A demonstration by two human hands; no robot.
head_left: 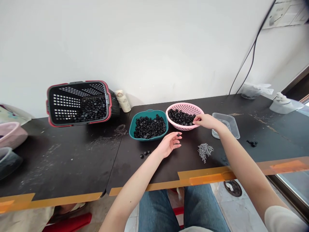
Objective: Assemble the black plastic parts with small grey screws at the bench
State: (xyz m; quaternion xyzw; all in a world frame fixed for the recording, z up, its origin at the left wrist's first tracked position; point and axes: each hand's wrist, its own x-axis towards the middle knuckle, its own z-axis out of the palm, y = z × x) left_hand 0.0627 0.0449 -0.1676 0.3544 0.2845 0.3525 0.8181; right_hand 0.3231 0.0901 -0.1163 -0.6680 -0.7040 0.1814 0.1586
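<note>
My left hand (168,144) is over the table in front of the baskets, pinching a small black round part (178,134) between thumb and forefinger; its other fingers are loosely spread. At the right rim of the pink basket (184,128), my right hand (204,121) has its fingertips pressed together over the black parts (180,116) inside. What those fingertips hold, if anything, is too small to make out. Left of the pink basket stands a teal basin (148,139) full of small black round parts (149,126). A few black round pieces (141,156) lie near my left forearm.
Grey screw-like pins (205,150) are piled right of my left hand. A clear plastic tub (233,126) stands behind my right forearm, with black bits (252,143) farther right. A tipped dark basket (109,109) and a cream bottle (123,101) are at the left. Orange tape (207,178) lines the table edge.
</note>
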